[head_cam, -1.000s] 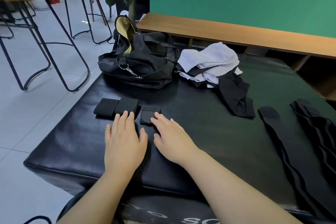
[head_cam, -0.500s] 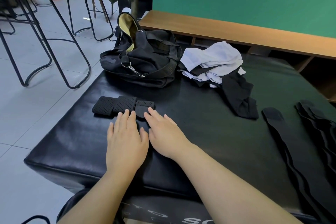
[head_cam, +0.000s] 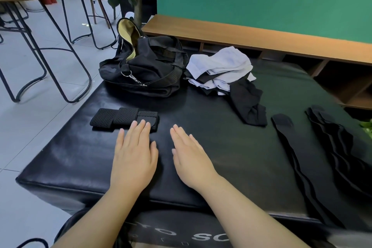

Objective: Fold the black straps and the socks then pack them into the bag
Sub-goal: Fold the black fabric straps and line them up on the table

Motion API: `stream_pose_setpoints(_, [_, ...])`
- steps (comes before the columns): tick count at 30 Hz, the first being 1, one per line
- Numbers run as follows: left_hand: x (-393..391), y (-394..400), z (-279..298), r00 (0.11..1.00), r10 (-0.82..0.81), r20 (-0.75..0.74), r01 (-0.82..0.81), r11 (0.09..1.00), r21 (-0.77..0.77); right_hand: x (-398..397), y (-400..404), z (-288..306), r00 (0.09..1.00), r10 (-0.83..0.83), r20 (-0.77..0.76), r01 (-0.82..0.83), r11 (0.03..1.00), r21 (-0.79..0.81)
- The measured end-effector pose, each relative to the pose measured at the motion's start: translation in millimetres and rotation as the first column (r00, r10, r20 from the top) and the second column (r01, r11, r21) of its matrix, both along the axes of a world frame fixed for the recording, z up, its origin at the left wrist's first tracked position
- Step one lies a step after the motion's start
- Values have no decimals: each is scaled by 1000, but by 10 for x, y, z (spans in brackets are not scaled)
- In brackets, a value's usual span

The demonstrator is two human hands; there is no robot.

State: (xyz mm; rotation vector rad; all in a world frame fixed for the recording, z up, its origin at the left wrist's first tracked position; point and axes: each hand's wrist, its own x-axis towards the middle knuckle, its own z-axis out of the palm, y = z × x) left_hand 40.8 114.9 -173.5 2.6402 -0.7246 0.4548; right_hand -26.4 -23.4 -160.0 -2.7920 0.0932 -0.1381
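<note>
- Both hands lie flat, fingers straight, low in the middle of the frame on the black padded worktop.
- The left hand has its fingertips on the folded black straps; the right hand holds nothing.
- The open black bag sits above them, at upper centre.
- White and black socks are heaped to its right.
- Unfolded long straps stretch down the right side.
</note>
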Motion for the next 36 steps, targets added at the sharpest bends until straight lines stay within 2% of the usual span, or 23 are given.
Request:
stream_pose_setpoints(9, [-427,-337,-92,993,-107,-43,108,994,26,-538,-224,-4,949,-292,116,279,954,112])
stream_pose_setpoints(17, [-872,-735,-75,956,-284,-78,286,958,12,-1033,-491,56,881,-451,144,414,881,230])
stream_pose_setpoints(21, [-1006,-839,-75,930,-359,-74,361,932,20,-1292,-652,94,841,-502,200,454,857,243])
stream_pose_setpoints(24, [-999,-835,-82,920,-389,-46,391,918,60,-1493,-786,122,797,-518,310,461,854,243])
stream_pose_setpoints(27, [-978,-816,-86,921,-387,-47,390,916,94,-1730,-934,173,752,-510,418,472,859,199])
stream_pose_setpoints(30, [-978,-806,-92,911,-410,-48,412,902,129,-1987,-1083,256,727,-514,455,507,849,149])
stream_pose_setpoints(33, [-974,-792,-97,901,-431,-43,433,889,152,-2258,-1255,268,750,-544,376,551,829,100])
stream_pose_setpoints(36, [-971,-785,-104,898,-438,-46,439,882,170,-2485,-1377,224,795,-579,184,576,814,74])
